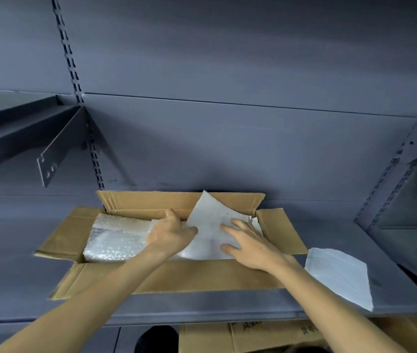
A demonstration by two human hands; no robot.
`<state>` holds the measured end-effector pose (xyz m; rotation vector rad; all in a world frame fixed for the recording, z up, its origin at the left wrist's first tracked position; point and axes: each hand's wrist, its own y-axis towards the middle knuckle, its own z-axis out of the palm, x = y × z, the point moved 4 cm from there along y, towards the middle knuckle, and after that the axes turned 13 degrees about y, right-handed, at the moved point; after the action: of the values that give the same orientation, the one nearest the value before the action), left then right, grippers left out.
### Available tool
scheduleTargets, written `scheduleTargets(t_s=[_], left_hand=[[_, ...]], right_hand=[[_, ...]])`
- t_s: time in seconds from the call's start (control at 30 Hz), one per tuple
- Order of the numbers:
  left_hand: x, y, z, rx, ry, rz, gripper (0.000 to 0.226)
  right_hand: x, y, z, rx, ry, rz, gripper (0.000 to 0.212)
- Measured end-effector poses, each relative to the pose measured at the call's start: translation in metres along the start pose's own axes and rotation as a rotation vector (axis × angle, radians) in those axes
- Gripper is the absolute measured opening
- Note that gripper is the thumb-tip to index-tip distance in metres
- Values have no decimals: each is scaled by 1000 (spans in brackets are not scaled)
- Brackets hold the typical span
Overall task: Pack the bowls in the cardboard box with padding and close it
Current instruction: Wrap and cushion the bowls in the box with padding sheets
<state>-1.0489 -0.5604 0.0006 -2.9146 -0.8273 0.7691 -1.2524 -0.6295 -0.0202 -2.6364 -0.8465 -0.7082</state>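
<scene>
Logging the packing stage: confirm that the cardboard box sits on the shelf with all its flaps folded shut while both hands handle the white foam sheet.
Not quite. The head view shows the cardboard box with its flaps spread open. It does sit on the shelf, and the left hand and right hand handle the white foam sheet inside it.

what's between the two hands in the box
In the head view, a white foam sheet lies between the left hand and the right hand; both touch it, inside the cardboard box.

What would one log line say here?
open brown cardboard box | left hand pinches white foam sheet | right hand flat on it
</scene>
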Motion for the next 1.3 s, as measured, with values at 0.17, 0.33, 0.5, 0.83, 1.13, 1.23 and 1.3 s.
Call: scheduleTargets(t_s=[0.17, 0.33, 0.5, 0.83, 1.13, 1.23, 1.3], left_hand=[[-27, -4, -18, -525, 593, 519, 47], [-44, 9, 12, -114, 645, 931, 59], [-32, 20, 36, 97, 707, 805, 91], [-15, 29, 36, 231, 705, 713, 98], [-30, 28, 25, 235, 567, 647, 104], [-45, 23, 17, 103, 490, 682, 88], [-66, 16, 18, 29, 440, 752, 70]], right_hand=[[-8, 8, -6, 48, -81, 5, 69], [-5, 9, -18, 54, -284, -3, 66], [-6, 14, -22, 129, -207, -32, 79], [-7, 41, -16, 346, -347, 16, 105], [-15, 40, -24, 268, -355, 16, 121], [-20, 24, -45, 205, -197, 10, 122], [-26, 11, -64, 68, -124, -31, 96]])
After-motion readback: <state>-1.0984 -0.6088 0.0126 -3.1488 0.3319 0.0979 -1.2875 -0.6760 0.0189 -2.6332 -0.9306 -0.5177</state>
